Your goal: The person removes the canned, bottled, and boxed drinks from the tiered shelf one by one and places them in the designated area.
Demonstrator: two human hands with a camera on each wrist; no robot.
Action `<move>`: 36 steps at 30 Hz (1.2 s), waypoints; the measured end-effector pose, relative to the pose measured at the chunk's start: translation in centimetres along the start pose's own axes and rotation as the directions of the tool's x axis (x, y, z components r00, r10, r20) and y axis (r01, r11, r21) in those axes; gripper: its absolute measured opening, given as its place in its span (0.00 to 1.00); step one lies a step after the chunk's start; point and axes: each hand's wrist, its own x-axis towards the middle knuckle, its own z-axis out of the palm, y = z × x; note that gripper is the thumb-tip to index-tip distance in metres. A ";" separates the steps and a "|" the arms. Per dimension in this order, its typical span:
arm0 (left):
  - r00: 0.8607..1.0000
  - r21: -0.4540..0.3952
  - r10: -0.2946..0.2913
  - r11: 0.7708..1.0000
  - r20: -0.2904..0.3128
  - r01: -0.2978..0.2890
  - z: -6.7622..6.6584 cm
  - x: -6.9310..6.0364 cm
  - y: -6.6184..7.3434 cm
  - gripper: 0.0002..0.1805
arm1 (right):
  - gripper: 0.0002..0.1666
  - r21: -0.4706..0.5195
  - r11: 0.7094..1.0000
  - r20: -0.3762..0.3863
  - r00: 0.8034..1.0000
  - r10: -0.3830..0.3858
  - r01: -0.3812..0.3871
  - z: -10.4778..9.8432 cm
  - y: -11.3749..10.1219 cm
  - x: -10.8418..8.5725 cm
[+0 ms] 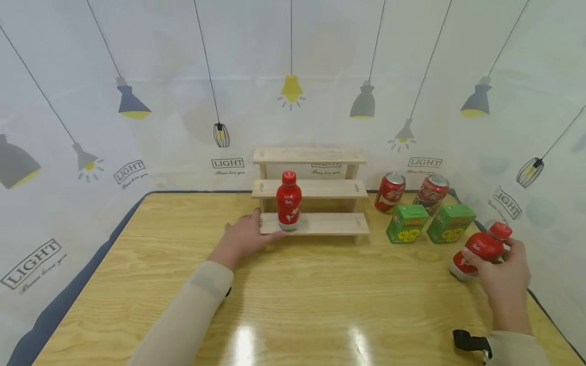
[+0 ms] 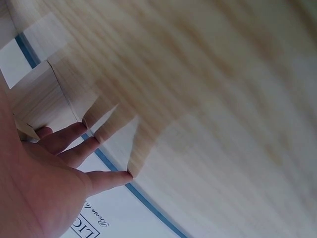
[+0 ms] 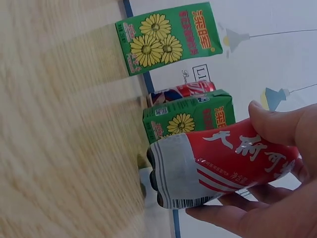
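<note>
My right hand grips a red drink bottle, tilted with its cap up and to the right. Its silvery-white base shows in the right wrist view, by the tabletop. At the left end of a small wooden step shelf, my left hand has its fingers spread, with the thumb along the bottom step's front edge. The left wrist view shows those fingers fairly straight, their tips at the tabletop. Another red bottle stands upright on the bottom step, just beyond the thumb.
Two green drink boxes stand right of the shelf. Behind them are two red soda cans. A printed sheet hangs behind and beside the wooden table.
</note>
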 end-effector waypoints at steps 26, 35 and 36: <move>1.000 0.003 0.010 1.000 0.007 -0.010 -0.3 0.0 0.0 0.79 | 0.63 -0.040 0.999 0.027 0.999 0.037 -0.036 -0.2 0.5 0.7; 1.000 -0.005 -0.001 1.000 0.010 0.001 -0.2 0.1 -0.1 0.80 | 0.63 0.034 0.997 -0.001 0.998 0.070 -0.070 -0.9 -1.0 0.0; 1.000 -0.004 -0.002 1.000 0.011 0.002 -0.2 0.2 -0.1 0.80 | 0.63 0.044 0.997 -0.023 0.998 0.060 -0.059 -1.0 -1.4 -0.4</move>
